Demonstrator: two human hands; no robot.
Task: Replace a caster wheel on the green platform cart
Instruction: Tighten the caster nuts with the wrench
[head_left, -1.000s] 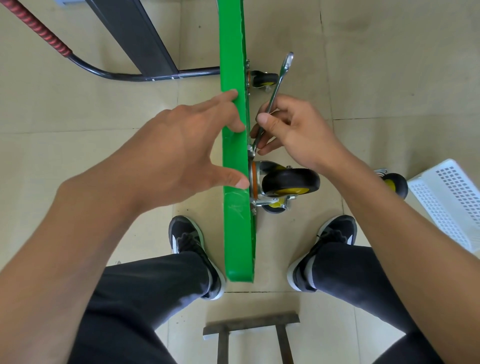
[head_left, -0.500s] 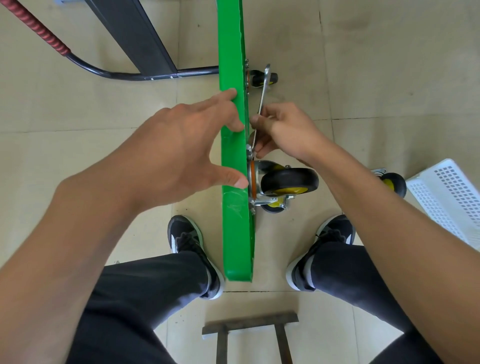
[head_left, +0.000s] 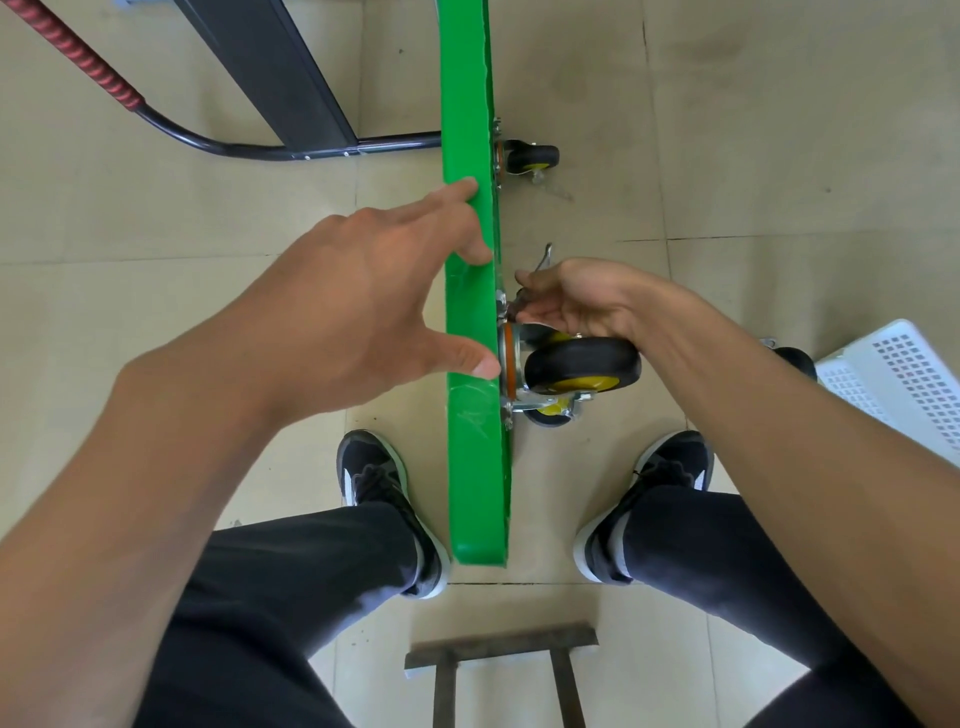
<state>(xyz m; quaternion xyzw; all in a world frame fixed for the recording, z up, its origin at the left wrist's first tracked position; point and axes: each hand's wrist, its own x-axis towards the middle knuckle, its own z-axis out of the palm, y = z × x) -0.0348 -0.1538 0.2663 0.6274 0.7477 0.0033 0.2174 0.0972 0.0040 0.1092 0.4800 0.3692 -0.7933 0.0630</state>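
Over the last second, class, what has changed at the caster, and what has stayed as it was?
The right hand swung the wrench down toward the wheel, handle now mostly hidden, grip kept. The left hand still steadies the cart, which stands on edge as before.

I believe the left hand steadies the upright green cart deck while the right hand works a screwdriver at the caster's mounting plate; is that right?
Not quite: the head view shows the right hand holding a silver metal wrench, not a screwdriver. The left hand does steady the green cart deck.
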